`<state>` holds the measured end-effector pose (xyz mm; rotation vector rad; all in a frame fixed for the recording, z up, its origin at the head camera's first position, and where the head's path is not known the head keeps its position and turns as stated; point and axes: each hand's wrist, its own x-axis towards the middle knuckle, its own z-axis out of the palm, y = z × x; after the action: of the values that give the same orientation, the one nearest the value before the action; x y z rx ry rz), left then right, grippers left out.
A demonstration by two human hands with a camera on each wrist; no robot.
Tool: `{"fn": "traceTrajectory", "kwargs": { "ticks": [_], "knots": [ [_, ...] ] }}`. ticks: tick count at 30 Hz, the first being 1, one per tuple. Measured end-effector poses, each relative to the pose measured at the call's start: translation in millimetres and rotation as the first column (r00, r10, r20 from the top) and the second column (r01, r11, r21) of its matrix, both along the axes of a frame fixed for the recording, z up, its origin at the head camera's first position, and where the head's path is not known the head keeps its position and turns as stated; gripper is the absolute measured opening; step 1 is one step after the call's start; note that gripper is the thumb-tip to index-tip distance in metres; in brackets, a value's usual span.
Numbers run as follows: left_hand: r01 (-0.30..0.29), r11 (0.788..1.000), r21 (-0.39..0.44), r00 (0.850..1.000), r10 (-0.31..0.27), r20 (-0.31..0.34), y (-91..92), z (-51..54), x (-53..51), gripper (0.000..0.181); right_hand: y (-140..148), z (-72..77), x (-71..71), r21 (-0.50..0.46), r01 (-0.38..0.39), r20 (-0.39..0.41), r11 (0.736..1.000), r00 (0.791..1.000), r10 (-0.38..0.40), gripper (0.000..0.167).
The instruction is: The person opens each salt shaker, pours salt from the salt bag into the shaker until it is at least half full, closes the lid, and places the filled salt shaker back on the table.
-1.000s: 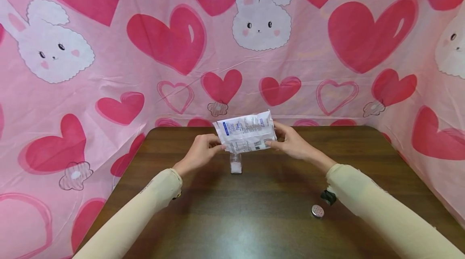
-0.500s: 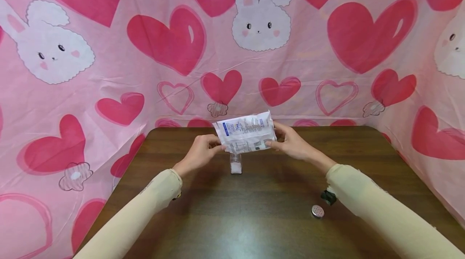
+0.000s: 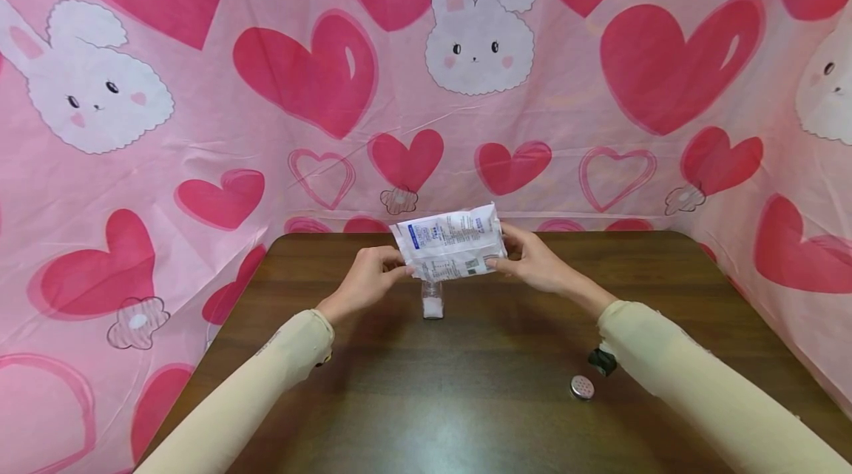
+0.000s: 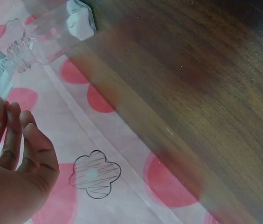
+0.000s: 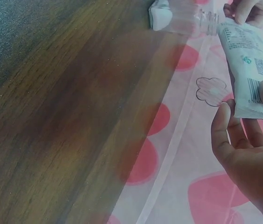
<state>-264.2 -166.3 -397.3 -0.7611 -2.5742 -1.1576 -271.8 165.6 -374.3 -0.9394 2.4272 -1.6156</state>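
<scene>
A white packet (image 3: pixel 452 241) with blue and black print is held tilted above the table, its left end over a small clear shaker jar (image 3: pixel 433 302). My left hand (image 3: pixel 368 278) pinches the packet's left edge; my right hand (image 3: pixel 539 261) grips its right end, thumb on the printed face. White powder or grains fill the lower part of the jar, which stands upright on the table. In the right wrist view the packet's corner (image 5: pixel 229 35) is close to the jar's threaded mouth (image 5: pixel 211 23). Whether anything flows out cannot be made out.
A round metal shaker lid (image 3: pixel 582 387) with holes lies on the dark wooden table (image 3: pixel 399 400), near my right forearm. A dark object (image 3: pixel 602 361) shows at the right sleeve. Pink cloth (image 3: pixel 559 112) with hearts and rabbits hangs behind the table and at both sides.
</scene>
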Motion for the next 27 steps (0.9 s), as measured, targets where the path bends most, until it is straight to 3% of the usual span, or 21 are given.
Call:
{"fn": "traceTrajectory", "kwargs": {
  "ticks": [27],
  "knots": [
    [0.015, 1.0, 0.007, 1.0, -0.015, -0.008, 0.7, 1.6, 0.6, 0.007, 1.0, 0.7, -0.3, -0.001, 0.003, 0.002, 1.0, 1.0, -0.003, 0.061]
  ]
}}
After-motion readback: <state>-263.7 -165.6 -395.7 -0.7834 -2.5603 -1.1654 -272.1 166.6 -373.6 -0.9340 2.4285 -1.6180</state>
